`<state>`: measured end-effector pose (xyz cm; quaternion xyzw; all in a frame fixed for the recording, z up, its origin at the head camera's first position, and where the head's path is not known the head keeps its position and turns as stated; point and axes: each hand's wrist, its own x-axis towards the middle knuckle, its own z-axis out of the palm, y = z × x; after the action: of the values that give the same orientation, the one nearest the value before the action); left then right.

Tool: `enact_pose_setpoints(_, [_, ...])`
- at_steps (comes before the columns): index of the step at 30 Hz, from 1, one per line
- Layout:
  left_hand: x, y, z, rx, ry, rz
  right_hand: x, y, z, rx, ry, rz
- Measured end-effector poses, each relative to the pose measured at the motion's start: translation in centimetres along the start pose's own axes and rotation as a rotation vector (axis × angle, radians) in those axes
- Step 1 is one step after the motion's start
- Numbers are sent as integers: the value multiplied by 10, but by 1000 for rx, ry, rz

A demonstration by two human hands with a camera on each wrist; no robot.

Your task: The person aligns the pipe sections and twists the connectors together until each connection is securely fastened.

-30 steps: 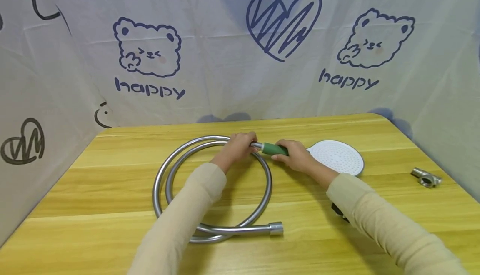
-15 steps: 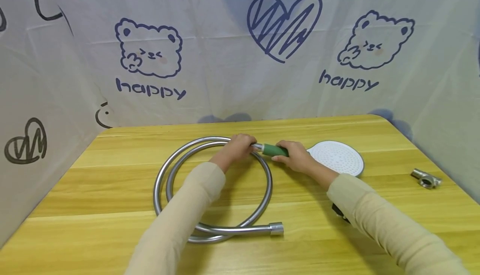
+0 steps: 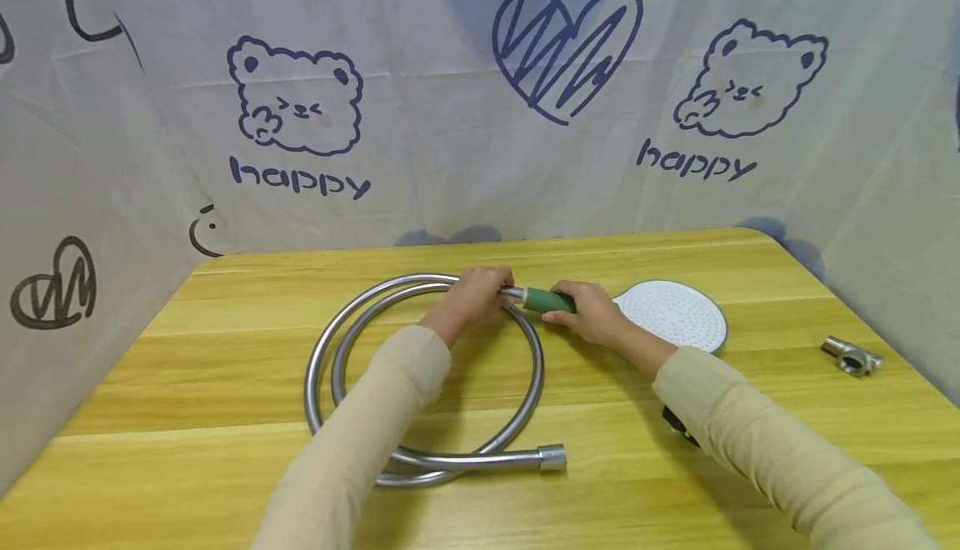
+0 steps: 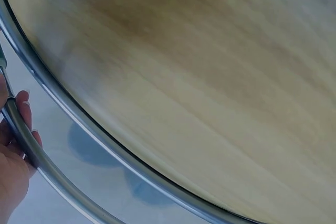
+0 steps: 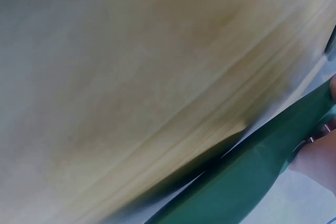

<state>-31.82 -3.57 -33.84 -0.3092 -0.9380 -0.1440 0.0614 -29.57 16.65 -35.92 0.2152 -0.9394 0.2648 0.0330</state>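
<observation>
Nearby, a coiled silver metal hose (image 3: 510,460) is lying on the yellow wood-grain desk (image 3: 187,392), a small silver metal fitting (image 3: 840,351) resting far right. Farther back, the person's right grip (image 3: 594,312) is holding the green handle (image 3: 546,300) of a round, white-faced shower head (image 3: 675,315); the left grip (image 3: 477,293) is pinching the hose beside the handle.

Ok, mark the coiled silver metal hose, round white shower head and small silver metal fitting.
Coiled silver metal hose (image 3: 537,365), head view: loop's right side.
Round white shower head (image 3: 677,315), head view: face's middle.
Small silver metal fitting (image 3: 839,348), head view: tubular part.
</observation>
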Motion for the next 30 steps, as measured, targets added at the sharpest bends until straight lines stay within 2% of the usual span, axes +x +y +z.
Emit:
enact_pose_setpoints(12, [0,-2,0,29,-13,23,0,2,1,-3,-4,-1])
enact_pose_setpoints(19, [1,-1,1,17,-27,-10,0,2,1,-20,1,7])
enact_pose_setpoints(27, [1,0,2,32,5,-19,0,1,1,-21,7,1])
enact_pose_setpoints(30, [0,-1,3,20,23,-2,0,2,0,-17,7,0])
